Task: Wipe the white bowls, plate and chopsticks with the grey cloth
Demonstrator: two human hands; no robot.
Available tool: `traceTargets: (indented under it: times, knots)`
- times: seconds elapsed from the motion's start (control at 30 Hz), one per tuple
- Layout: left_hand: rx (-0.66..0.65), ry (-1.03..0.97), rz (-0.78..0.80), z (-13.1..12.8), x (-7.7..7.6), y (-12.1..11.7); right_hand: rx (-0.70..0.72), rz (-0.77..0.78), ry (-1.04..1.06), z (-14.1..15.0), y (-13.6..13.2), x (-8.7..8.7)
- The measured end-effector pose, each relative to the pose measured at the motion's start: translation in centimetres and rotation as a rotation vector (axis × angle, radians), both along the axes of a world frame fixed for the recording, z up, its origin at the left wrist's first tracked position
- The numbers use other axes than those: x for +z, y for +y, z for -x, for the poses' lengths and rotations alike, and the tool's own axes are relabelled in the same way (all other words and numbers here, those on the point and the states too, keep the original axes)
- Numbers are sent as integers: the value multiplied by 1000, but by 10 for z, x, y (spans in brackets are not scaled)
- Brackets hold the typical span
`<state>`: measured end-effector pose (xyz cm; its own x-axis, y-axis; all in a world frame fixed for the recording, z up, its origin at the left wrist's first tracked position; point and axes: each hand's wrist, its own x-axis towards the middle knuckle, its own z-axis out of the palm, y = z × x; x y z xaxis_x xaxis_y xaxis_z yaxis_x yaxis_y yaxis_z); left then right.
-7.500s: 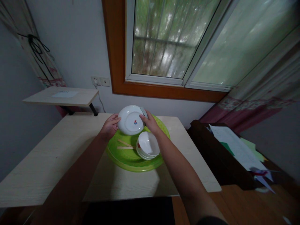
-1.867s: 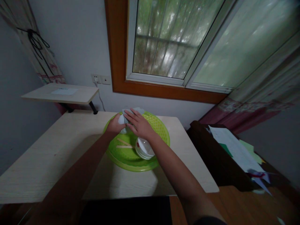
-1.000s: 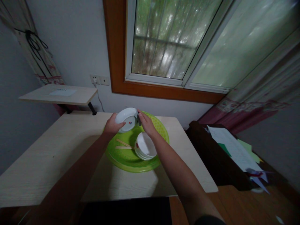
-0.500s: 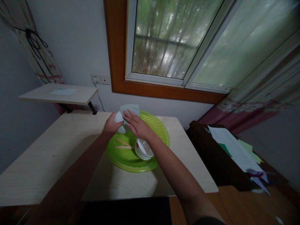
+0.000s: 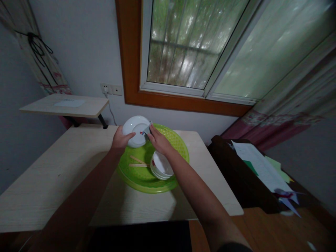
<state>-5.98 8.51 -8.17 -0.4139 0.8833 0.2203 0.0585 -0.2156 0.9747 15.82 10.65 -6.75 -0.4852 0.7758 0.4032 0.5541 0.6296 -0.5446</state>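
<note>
My left hand [image 5: 120, 140] grips the near rim of a white plate [image 5: 134, 130] with a small red and blue mark, held tilted above the far side of a green round tray [image 5: 147, 182]. My right hand [image 5: 157, 140] presses a small grey cloth [image 5: 147, 128] against the plate's right edge, its fingers closed on the cloth. On the tray lie a stack of white bowls [image 5: 160, 167] just under my right wrist and a pair of wooden chopsticks [image 5: 137, 162] to their left.
The tray rests on a pale wooden table [image 5: 52, 182] under a window. A small raised shelf [image 5: 65, 105] with a paper stands at the back left. A dark cabinet [image 5: 244, 175] with papers [image 5: 259, 164] stands to the right of the table.
Half a second ago the cloth and my right hand covered the plate. Now my right hand has slid to the plate's right edge and the plate's face shows.
</note>
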Motion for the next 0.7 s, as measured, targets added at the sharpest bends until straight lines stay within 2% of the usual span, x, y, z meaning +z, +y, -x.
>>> traceTargets:
  times: [0.4,0.53,0.7]
  knots:
    - [-116,55,63,-4,4,-4,177,-364,-140,9,-14,13]
    - [-122,44,82,-6,7,-6,197,-372,-138,10,-16,17]
    - [-92,16,45,-6,7,-6,89,-256,-71,8,-12,16]
